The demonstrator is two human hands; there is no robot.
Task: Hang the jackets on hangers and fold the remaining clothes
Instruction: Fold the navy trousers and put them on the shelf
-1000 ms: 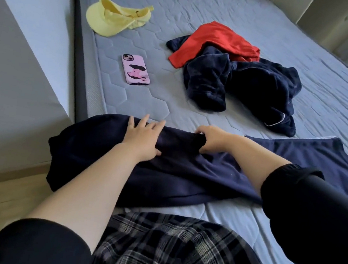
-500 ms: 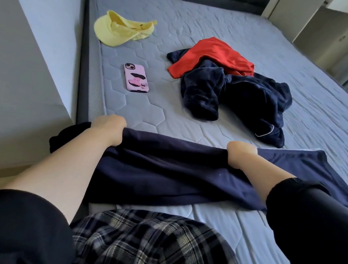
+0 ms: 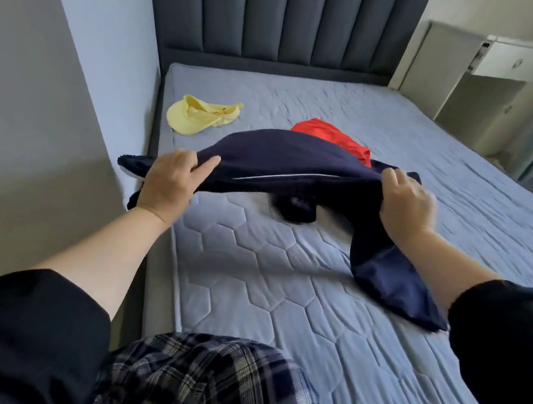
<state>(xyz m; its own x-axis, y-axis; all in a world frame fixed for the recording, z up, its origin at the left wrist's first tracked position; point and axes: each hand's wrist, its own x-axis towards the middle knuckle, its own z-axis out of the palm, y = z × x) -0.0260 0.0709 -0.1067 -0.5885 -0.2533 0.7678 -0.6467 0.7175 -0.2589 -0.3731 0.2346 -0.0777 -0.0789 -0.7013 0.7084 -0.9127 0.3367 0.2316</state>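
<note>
Navy garment [image 3: 283, 160] now lifted off mattress [image 3: 282, 286], gripped between both hands [image 3: 288, 191]

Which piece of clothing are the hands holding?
The navy garment, gripped by the left hand and the right hand. The red garment and the yellow hat lie untouched on the mattress behind it.

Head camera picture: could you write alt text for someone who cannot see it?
A person's left hand and right hand grip a dark navy garment, holding it stretched above a blue-grey quilted mattress, one end trailing onto it. Beyond lie a yellow cap and a red garment.
</note>
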